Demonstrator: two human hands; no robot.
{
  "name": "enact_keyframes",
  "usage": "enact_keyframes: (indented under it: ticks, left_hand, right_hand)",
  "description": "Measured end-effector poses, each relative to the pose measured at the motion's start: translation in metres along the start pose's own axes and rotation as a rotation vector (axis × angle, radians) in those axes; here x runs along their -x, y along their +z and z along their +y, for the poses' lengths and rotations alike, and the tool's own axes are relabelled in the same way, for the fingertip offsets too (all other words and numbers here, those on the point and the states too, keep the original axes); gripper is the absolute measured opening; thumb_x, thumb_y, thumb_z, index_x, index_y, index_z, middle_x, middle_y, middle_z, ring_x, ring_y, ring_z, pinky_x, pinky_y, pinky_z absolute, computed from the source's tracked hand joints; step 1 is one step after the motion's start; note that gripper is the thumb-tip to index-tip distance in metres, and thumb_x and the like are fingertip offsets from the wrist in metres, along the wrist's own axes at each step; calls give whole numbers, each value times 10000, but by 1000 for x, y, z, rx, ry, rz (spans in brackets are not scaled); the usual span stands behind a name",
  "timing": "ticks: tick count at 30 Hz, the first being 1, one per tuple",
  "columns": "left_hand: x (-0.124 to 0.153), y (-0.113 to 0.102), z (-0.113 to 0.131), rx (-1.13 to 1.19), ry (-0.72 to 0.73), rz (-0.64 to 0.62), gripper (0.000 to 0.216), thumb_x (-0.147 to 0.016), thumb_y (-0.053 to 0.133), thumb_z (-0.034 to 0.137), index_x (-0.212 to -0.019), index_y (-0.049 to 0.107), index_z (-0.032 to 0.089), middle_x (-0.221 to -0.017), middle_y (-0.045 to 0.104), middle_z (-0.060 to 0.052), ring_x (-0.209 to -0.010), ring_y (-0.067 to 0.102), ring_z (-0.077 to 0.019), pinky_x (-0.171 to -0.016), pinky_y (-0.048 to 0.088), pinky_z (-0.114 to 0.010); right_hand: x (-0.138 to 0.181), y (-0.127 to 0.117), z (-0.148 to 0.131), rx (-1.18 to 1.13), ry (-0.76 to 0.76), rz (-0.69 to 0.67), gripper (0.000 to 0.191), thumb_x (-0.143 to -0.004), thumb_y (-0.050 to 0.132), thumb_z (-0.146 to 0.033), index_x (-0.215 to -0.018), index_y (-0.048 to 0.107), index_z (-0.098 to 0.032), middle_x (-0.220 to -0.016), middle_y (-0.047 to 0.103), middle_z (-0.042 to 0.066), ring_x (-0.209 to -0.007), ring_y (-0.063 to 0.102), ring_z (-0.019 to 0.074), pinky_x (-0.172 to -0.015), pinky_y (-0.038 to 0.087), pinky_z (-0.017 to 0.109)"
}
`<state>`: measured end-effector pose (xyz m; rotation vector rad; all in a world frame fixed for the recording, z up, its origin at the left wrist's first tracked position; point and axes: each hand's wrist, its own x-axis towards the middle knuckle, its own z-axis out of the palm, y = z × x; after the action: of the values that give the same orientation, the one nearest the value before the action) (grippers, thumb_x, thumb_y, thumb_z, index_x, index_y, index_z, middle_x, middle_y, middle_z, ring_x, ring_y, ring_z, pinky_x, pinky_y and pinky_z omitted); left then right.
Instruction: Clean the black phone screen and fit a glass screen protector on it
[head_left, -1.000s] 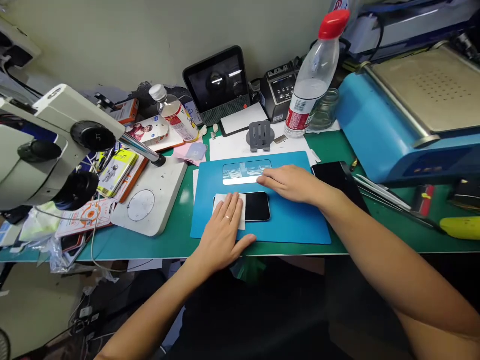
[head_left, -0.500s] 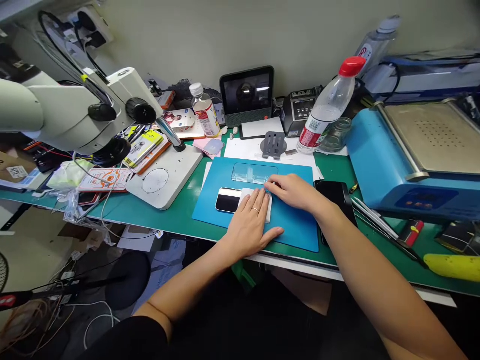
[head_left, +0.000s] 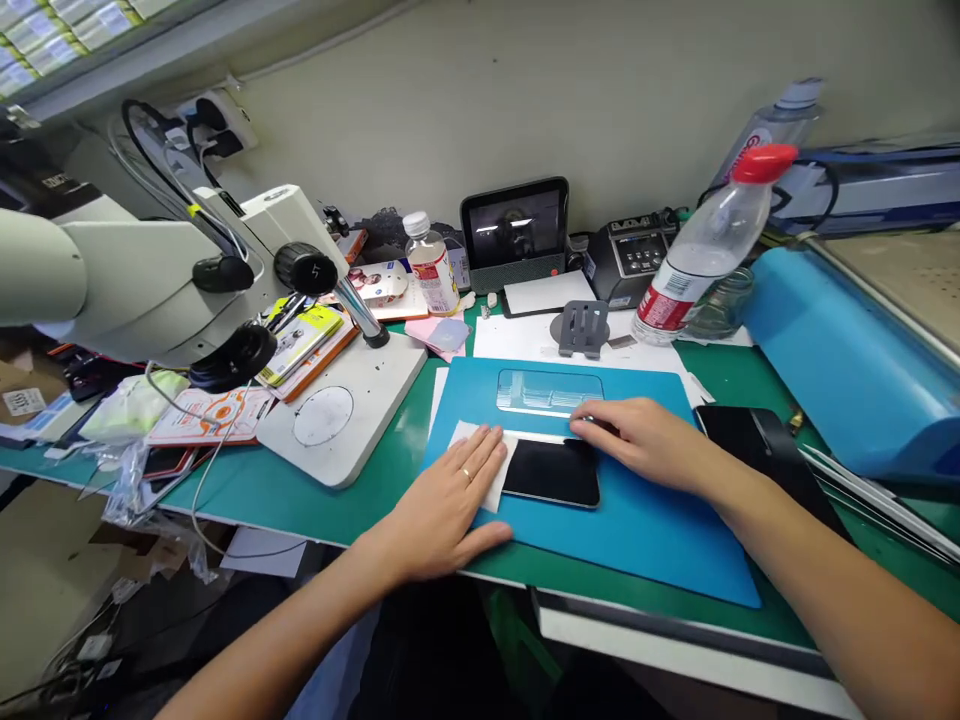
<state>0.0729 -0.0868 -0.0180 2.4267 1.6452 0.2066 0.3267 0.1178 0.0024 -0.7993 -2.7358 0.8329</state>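
Note:
A black phone [head_left: 553, 472] lies flat on a blue work mat [head_left: 645, 520] near the bench's front edge. My left hand [head_left: 450, 500] rests palm down, fingers together and stretched out, on a white cloth [head_left: 480, 450] that covers the phone's left end. My right hand [head_left: 645, 440] sits at the phone's upper right corner, fingers curled against its top edge. A clear plastic film [head_left: 549, 391] lies on the mat just behind the phone.
A microscope [head_left: 150, 270] on a white base [head_left: 345, 420] stands at the left. Behind the mat are a grey stand [head_left: 583, 328], a small screen [head_left: 514, 232], a red-capped bottle [head_left: 705, 250] and a glass jar [head_left: 718, 300]. A blue machine [head_left: 847, 350] fills the right; another black phone [head_left: 739, 430] lies beside the mat.
My left hand slid the white cloth to the phone's right end, then back to its left end. My right hand stayed at the phone's top edge. The view shifted up and left.

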Motion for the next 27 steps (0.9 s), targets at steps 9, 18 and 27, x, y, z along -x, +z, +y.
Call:
enact_keyframes:
  ticks: [9,18,27]
  left_hand:
    - [11,-10,1,76,-67,-111,1030,-1071,470,626,-1692,-237,206,-1796,38,-176,-1669,98,-378,-1318,329,-598]
    - [-35,-31,-14,207,243,-251,1053,-995,439,804,-1732,109,127,-1794,93,-150,-1684,72,-348,-1379,49,-570]
    - [-69,-9,44,92,137,-101,1053,-1007,359,819,-1711,155,63,-1786,130,-181,-1685,54,-308,-1388,74,-489]
  right_hand:
    - [3,7,-10,-101,-68,149,394,-1079,443,-484,-942,743,-268,-891,825,27,-784,778,216,-688,560,323]
    - [4,7,-23,-222,17,384,315,-1039,547,-448,-840,693,-253,-785,763,10,-702,700,194,-665,526,320]
    - [5,4,-26,-262,6,488,296,-1033,540,-436,-829,664,-261,-789,740,31,-737,686,217,-701,546,350]
